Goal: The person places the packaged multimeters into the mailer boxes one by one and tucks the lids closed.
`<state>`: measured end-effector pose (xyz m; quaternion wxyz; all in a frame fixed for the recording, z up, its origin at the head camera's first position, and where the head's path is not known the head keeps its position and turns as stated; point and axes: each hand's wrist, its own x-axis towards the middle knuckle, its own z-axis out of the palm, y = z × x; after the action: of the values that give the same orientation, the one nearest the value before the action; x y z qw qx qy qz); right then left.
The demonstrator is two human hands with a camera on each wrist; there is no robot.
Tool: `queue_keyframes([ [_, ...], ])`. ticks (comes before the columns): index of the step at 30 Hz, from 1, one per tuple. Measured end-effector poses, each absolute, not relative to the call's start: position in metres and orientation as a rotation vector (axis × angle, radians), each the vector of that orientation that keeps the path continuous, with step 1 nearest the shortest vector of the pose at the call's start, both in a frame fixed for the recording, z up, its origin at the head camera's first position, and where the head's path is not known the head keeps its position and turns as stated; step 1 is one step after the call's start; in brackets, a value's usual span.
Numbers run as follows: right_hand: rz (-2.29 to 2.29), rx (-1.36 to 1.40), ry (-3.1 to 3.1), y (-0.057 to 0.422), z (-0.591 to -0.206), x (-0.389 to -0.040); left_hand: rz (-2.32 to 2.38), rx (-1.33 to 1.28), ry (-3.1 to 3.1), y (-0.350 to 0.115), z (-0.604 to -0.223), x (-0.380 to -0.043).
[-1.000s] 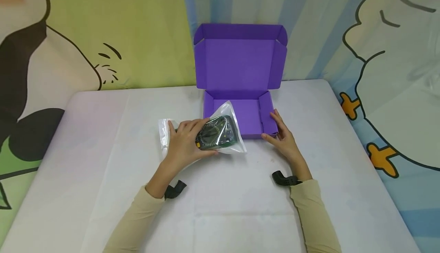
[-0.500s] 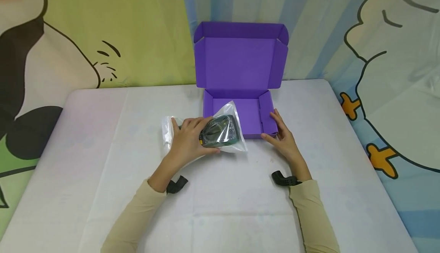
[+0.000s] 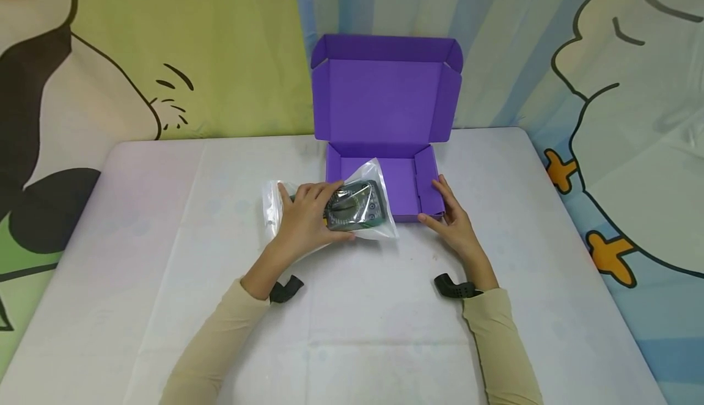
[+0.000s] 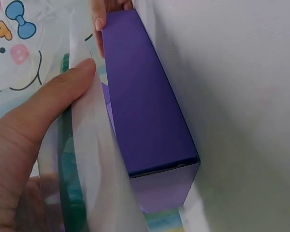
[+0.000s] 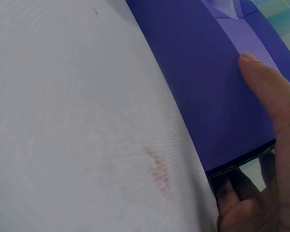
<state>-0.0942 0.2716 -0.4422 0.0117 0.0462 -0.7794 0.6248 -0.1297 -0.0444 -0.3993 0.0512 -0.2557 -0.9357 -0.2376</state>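
A dark multimeter with a round dial point(image 3: 357, 204) lies inside a clear plastic bag point(image 3: 385, 225). My left hand point(image 3: 305, 218) grips the bagged multimeter from above, its thumb along the near side; in the left wrist view that thumb point(image 4: 63, 96) presses the bag's edge. The bag is held above the front left part of an open purple cardboard box point(image 3: 401, 191), whose lid stands upright behind. At the box's front right corner my right hand point(image 3: 453, 222) holds on, thumb on the front wall and fingers along the right side, also seen in the right wrist view.
A white cloth covers the table point(image 3: 374, 319). Behind it hangs a printed curtain point(image 3: 236, 51) with cartoon figures, and more of it runs down the right side. Each wrist carries a black camera mount point(image 3: 456, 286).
The left hand has shifted slightly right and away from me with the bagged multimeter, further over the box. The right hand and the box have stayed put.
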Motion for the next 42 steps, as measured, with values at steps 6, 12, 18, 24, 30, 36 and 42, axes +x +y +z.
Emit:
queue_keyframes([
  [6,1.955,0.136,-2.429,0.277,-0.455,-0.1,-0.728,-0.788,-2.849,-0.043,-0.397,-0.133],
  [12,1.934,0.125,-2.428,0.282,-0.469,-0.104,-0.715,-0.78,-2.859,-0.039,-0.398,-0.138],
  [18,1.967,0.134,-2.424,0.277,-0.458,-0.1,-0.741,-0.732,-2.888,-0.034,-0.396,-0.142],
  [24,1.94,0.134,-2.442,0.27,-0.441,-0.094,-0.802,-0.676,-2.909,-0.028,-0.395,-0.147],
  [30,1.965,0.151,-2.411,0.27,-0.442,-0.093,-0.749,-0.686,-2.937,-0.021,-0.394,-0.153],
  [36,1.971,0.156,-2.403,0.269,-0.442,-0.094,-0.659,-0.732,-2.93,-0.015,-0.397,-0.156],
  [42,1.959,0.144,-2.419,0.271,-0.441,-0.093,-0.65,-0.763,-2.933,-0.009,-0.397,-0.16],
])
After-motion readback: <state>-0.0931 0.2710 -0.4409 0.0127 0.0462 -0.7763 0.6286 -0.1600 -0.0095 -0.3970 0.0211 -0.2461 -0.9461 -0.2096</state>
